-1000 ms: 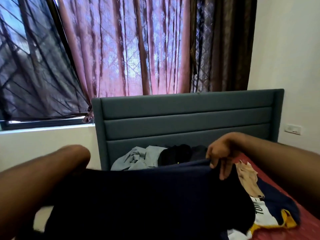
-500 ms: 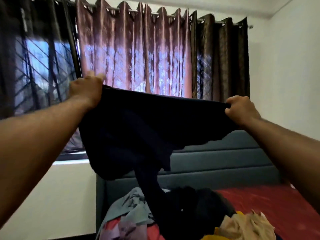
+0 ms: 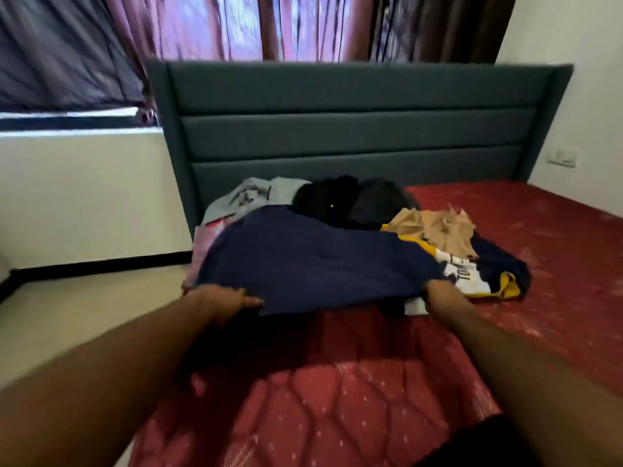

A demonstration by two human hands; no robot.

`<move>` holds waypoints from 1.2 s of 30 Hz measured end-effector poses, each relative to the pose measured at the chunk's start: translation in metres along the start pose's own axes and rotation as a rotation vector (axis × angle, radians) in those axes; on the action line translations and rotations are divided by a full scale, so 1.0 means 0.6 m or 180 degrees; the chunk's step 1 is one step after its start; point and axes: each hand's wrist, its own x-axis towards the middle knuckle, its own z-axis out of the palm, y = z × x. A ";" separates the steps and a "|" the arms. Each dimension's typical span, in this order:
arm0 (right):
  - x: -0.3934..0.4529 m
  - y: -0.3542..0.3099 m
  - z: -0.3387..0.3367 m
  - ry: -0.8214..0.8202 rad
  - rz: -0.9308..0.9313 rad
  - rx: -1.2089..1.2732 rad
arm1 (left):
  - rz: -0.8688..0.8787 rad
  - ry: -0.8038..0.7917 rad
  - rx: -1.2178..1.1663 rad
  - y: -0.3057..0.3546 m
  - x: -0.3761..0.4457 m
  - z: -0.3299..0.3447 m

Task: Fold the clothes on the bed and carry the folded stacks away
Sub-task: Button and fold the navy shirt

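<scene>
1. Step in hand, as I judge it: laying out one garment flat on the bed [image 3: 354, 399] before folding; nothing is looking folded yet and no stack is showing, so the task is sitting early

2. Nearest, both forearms are reaching from 6 o'clock toward the middle of the frame, over bare red quilted mattress

3. Left hand [image 3: 219, 299] is sitting at the near-left corner of the navy garment [image 3: 313, 261], about 9 o'clock of the cloth; fingers are lying fairly straight along the hem and touching it; whether the thumb is pinching underneath, cannot tell

4. Right hand [image 3: 438, 294] is meeting the near-right corner, about 4 o'clock of the cloth; the fingers are hidden under the fabric edge, so cannot tell whether gripping or just pressing

5. The navy garment is lying spread but humped, its far half draping over the unsorted pile rather than on bare mattress

6. Next move is probably calling for dragging it toward 6 o'clock onto the clear quilt, smoothing it, then folding the sides in

7. Beyond, at 2 o'clock of it: a white, navy and yellow printed shirt [image 3: 472, 281] and a tan piece [image 3: 438, 227]

8. At 12 o'clock: black clothes [image 3: 350, 200]; at 11 o'clock, a grey garment [image 3: 256, 193]

9. Farthest: the grey-blue headboard [image 3: 354, 129], with curtains [image 3: 269, 25] hanging behind
</scene>
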 end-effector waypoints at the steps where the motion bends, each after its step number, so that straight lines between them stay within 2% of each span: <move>1: -0.036 0.010 0.039 -0.0071 -0.0072 0.0039 | 0.0060 -0.0172 -0.0230 0.027 0.014 0.042; 2: -0.066 0.016 0.067 -0.0169 -0.0048 0.0075 | 0.0048 -0.0378 -0.0497 0.046 0.017 0.071; 5: -0.096 0.044 0.113 -0.0501 0.0076 -0.0163 | 0.0095 -0.0410 -0.0801 0.089 0.015 0.132; 11: -0.105 0.039 0.113 -0.0555 0.0192 -0.0551 | -0.0585 -0.0343 -0.1133 0.117 -0.002 0.214; 16: -0.126 0.015 0.112 -0.1003 0.0059 -0.1461 | -0.0699 -0.0483 -0.1121 0.171 -0.043 0.273; 19: -0.134 -0.002 0.110 -0.1032 -0.0104 -0.2128 | -0.0921 -0.0152 -0.1269 0.166 -0.043 0.268; 20: -0.136 -0.014 0.110 -0.0906 -0.0326 -0.2374 | -0.1015 0.0045 -0.1359 0.162 -0.043 0.257; 23: -0.142 -0.061 0.135 -0.0414 -0.1479 -0.2594 | -0.1186 0.1021 -0.1533 0.137 -0.056 0.245; 24: -0.143 -0.076 0.147 -0.0399 -0.1737 -0.2435 | -0.1183 0.1103 -0.1603 0.127 -0.068 0.249; 26: -0.143 -0.096 0.166 -0.0598 -0.1855 -0.2009 | -0.1147 0.0815 -0.1620 0.112 -0.100 0.277; 28: -0.135 -0.093 0.170 -0.0860 -0.1713 -0.1712 | -0.1172 0.0200 -0.1310 0.116 -0.134 0.308; 31: -0.122 -0.078 0.171 -0.1126 -0.1603 -0.1487 | -0.1673 -0.0341 -0.1223 0.147 -0.173 0.322; 33: -0.114 -0.066 0.174 -0.1275 -0.1612 -0.1104 | -0.1883 -0.0729 -0.1442 0.180 -0.177 0.297; 36: -0.108 -0.042 0.175 -0.1481 -0.1563 -0.0426 | -0.1676 -0.1279 -0.1388 0.187 -0.170 0.233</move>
